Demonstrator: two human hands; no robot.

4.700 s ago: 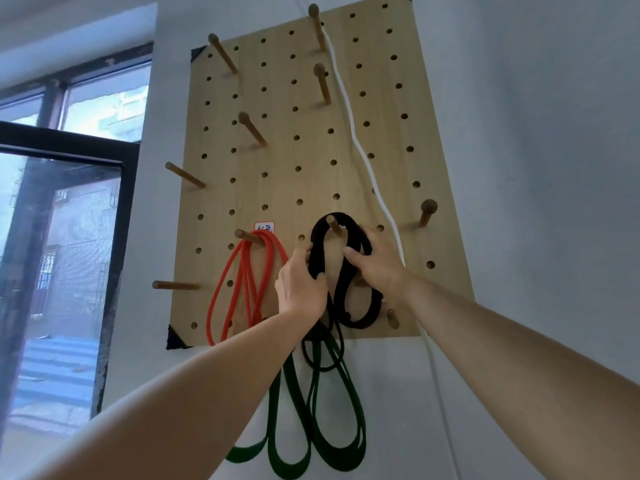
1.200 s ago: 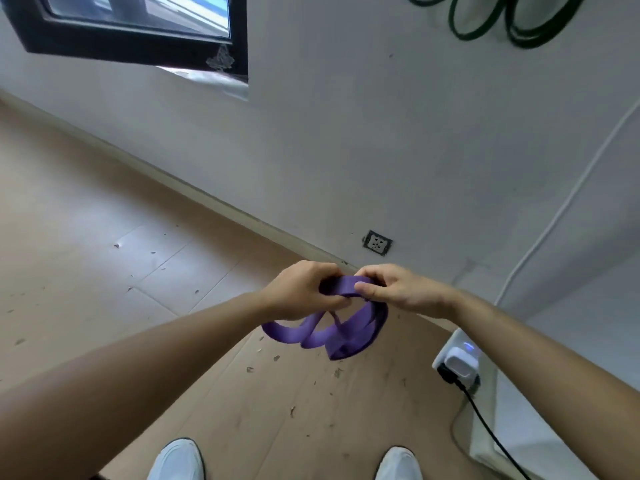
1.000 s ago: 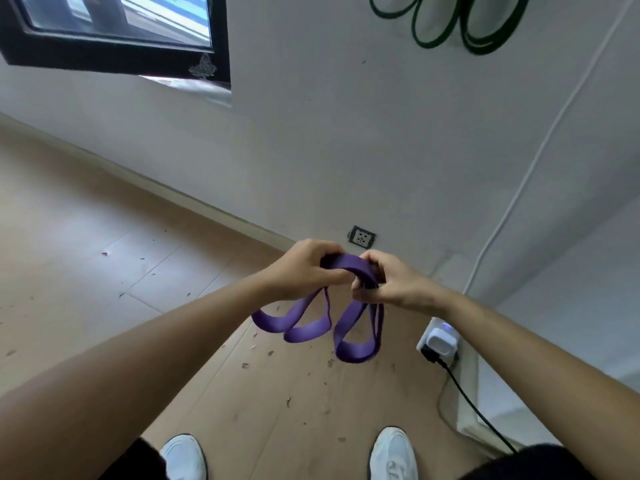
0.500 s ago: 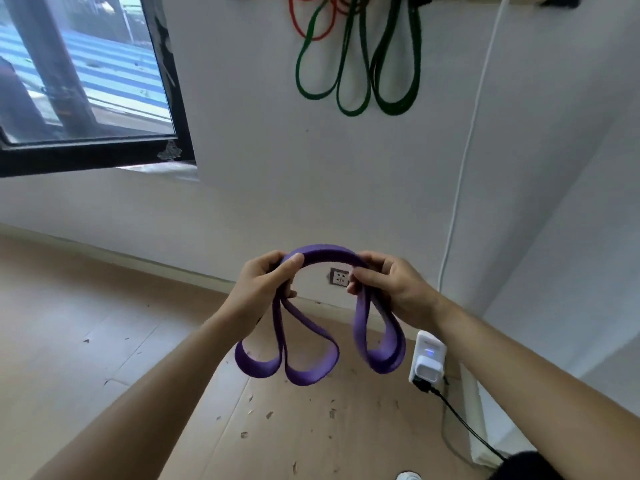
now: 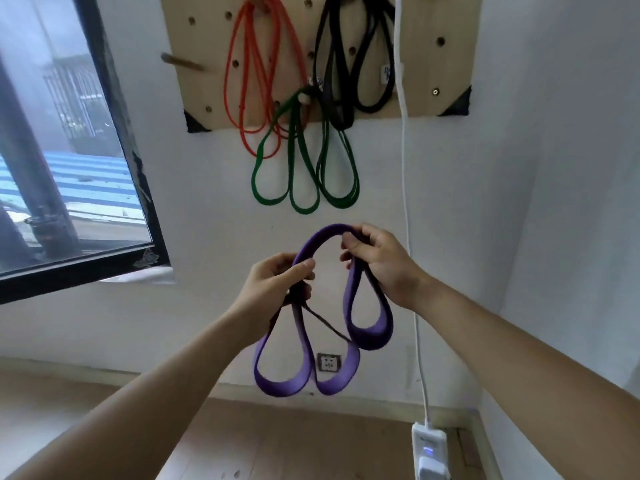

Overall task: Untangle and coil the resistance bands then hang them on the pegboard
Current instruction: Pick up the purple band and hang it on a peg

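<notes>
A wide purple resistance band (image 5: pixel 372 330) hangs folded in several loops between my hands, in front of the white wall. My left hand (image 5: pixel 277 282) grips its left strands, thumb over the band. My right hand (image 5: pixel 377 261) pinches the top arch and holds the right loop. Above, the wooden pegboard (image 5: pixel 446 57) carries an orange band (image 5: pixel 249 74), a black band (image 5: pixel 367 57) and a green band (image 5: pixel 304 168), which droops below the board's lower edge.
A bare wooden peg (image 5: pixel 183 63) sticks out at the board's left. A white cable (image 5: pixel 408 209) runs down the wall to a power strip (image 5: pixel 429 448) on the wooden floor. A wall socket (image 5: pixel 328 362) sits low. A dark-framed window (image 5: pixel 114 133) fills the left.
The black band hung on the board earlier. Since then my view rose from the floor to the pegboard, and both hands lifted the purple band and spread it into hanging loops.
</notes>
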